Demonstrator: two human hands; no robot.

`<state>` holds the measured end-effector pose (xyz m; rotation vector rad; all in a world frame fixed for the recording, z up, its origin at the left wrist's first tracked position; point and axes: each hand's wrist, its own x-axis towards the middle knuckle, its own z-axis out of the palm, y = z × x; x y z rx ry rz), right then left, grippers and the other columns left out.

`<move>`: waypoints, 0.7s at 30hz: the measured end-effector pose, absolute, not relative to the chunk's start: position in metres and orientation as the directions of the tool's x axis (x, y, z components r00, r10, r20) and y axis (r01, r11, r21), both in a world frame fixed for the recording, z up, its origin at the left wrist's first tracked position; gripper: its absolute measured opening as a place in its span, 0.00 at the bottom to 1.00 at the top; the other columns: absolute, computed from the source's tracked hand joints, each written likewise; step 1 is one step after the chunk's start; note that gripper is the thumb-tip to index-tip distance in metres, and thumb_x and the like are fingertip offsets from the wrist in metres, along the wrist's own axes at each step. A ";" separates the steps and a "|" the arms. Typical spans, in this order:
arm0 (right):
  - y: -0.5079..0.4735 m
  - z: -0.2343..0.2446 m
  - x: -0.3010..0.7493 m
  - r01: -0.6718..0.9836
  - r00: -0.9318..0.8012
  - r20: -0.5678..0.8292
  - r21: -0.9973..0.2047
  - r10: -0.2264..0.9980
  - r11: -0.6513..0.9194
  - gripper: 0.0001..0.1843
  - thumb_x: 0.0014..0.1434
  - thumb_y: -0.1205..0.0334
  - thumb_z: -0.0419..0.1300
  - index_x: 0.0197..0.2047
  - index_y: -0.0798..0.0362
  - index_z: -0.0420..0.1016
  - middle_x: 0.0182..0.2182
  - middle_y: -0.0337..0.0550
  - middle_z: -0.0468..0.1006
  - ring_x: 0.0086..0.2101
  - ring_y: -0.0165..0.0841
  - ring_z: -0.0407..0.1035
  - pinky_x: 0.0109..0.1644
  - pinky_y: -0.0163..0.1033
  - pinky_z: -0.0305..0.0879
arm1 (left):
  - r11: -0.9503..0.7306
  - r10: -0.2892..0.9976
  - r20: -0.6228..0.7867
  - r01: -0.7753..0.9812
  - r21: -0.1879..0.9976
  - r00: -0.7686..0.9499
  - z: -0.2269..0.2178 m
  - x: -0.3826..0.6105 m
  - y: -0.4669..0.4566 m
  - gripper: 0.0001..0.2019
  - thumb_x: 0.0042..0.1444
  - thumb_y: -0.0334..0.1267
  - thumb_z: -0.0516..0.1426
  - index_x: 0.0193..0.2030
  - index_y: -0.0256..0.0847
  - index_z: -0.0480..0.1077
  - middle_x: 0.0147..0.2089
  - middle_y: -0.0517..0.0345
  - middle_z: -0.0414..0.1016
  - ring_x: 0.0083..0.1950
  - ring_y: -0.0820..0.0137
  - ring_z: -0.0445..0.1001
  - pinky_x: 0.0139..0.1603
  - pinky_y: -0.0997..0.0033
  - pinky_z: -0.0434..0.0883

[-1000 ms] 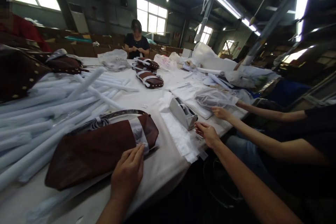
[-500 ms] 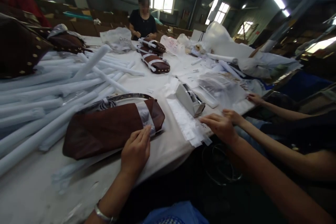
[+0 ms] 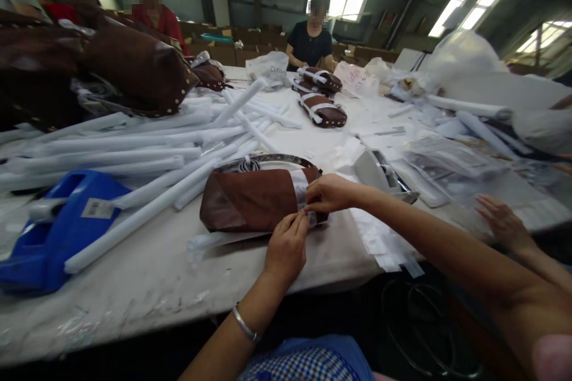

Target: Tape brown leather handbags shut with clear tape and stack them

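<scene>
A brown leather bag lies on the table in front of me, a white strip wrapped around its right end. My left hand, with a silver bangle on the wrist, is closed at the near side of the bag, its fingers pressed together on the strip. From the right, my right hand meets it there. Its fingers are pinched over the strip, and whatever is between them is too small to make out. A studded strap curves along the far side of the bag.
White wrapped rolls cover the left, beside a blue tape dispenser. A grey dispenser stands right, near white paper slips. A co-worker's hand is at the right edge. Strapped bags lie farther back.
My right hand has moved left from beside the grey dispenser to the strip on the bag, meeting my left hand. The view has swung left, bringing the blue dispenser into sight.
</scene>
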<state>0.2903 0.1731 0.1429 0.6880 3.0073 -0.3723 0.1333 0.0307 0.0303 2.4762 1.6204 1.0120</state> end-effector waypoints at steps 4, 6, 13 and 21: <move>0.196 0.141 0.276 0.473 -0.867 -0.298 -0.245 0.399 0.846 0.13 0.58 0.50 0.63 0.35 0.50 0.83 0.24 0.36 0.79 0.23 0.27 0.66 0.27 0.32 0.51 | -0.467 0.820 0.517 0.811 0.352 0.247 0.030 0.133 0.032 0.25 0.56 0.23 0.51 0.61 0.33 0.65 0.62 0.49 0.73 0.58 0.59 0.68 0.60 0.59 0.71; 0.200 0.141 0.274 0.480 -0.862 -0.327 -0.285 0.387 0.830 0.13 0.58 0.50 0.63 0.36 0.50 0.83 0.25 0.36 0.80 0.23 0.26 0.66 0.27 0.32 0.52 | -0.470 0.818 0.520 0.808 0.356 0.247 0.030 0.132 0.032 0.25 0.56 0.23 0.51 0.61 0.34 0.66 0.62 0.49 0.73 0.59 0.60 0.68 0.60 0.58 0.71; 0.199 0.139 0.278 0.496 -0.860 -0.312 -0.324 0.404 0.806 0.15 0.59 0.49 0.62 0.37 0.51 0.83 0.26 0.36 0.80 0.26 0.27 0.68 0.29 0.31 0.54 | -0.479 0.818 0.509 0.807 0.345 0.268 0.030 0.132 0.032 0.24 0.56 0.24 0.52 0.61 0.35 0.66 0.63 0.47 0.71 0.60 0.59 0.67 0.62 0.56 0.70; 0.200 0.140 0.277 0.504 -0.858 -0.291 -0.323 0.422 0.801 0.13 0.58 0.51 0.62 0.35 0.51 0.82 0.26 0.35 0.80 0.25 0.28 0.67 0.29 0.32 0.54 | -0.457 0.820 0.520 0.821 0.342 0.239 0.031 0.131 0.033 0.22 0.56 0.23 0.51 0.57 0.38 0.68 0.62 0.42 0.68 0.61 0.58 0.68 0.61 0.54 0.72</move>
